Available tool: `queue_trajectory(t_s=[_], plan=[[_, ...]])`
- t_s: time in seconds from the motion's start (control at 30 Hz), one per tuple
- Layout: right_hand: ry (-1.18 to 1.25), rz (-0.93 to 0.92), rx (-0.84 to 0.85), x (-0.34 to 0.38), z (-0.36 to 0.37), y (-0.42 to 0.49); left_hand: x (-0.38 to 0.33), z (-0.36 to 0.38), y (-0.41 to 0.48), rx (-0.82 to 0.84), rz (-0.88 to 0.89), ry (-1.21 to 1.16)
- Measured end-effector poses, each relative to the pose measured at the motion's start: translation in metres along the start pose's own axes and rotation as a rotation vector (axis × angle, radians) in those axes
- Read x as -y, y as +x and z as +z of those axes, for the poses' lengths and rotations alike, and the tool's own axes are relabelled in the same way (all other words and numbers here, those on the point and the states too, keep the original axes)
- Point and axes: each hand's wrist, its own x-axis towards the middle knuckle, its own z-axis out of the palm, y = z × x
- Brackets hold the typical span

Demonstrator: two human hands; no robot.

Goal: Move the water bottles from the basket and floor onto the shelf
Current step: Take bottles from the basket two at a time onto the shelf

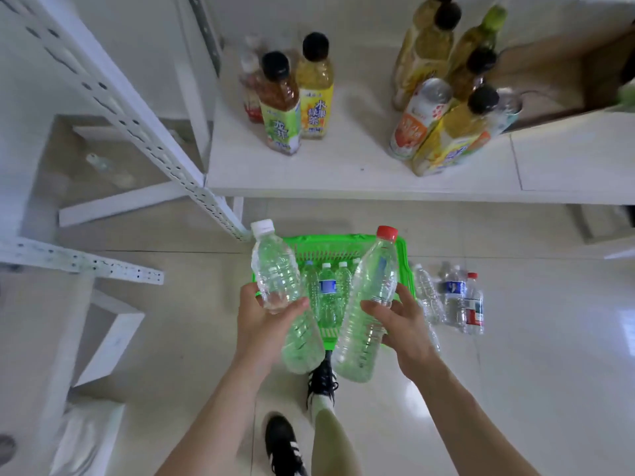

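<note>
The white shelf (343, 170) had a bare gap between tea bottles (295, 104), probably for water. Above the green plastic basket (326, 240), the right hand (405, 324) gripped a tall clear red-capped bottle (372, 280); the left hand (257, 314) clutched a smaller white-capped bottle (275, 269), both raised for shelving.

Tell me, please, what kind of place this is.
Probably a small shop or stockroom: white slotted metal shelving holds tea bottles, and a green shopping basket of water bottles sits on the tiled floor.
</note>
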Motion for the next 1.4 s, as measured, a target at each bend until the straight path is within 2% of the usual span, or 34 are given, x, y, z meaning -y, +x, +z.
queue_trajectory(t_s=[0.57, 0.8, 1.1, 1.4], plan=[[-0.035, -0.496, 0.076, 0.152, 0.075, -0.207, -0.151, -0.157, -0.157, 0.025, 0.444, -0.149], [-0.075, -0.695, 0.132, 0.213, 0.082, -0.268, -0.214, -0.207, -0.21, 0.076, 0.601, -0.114], [-0.054, -0.831, 0.17, 0.292, 0.086, -0.277, -0.285, -0.207, -0.216, 0.102, 0.743, -0.098], [-0.106, -0.914, 0.217, 0.361, 0.094, -0.232, -0.347, -0.18, -0.186, 0.097, 0.732, -0.113]])
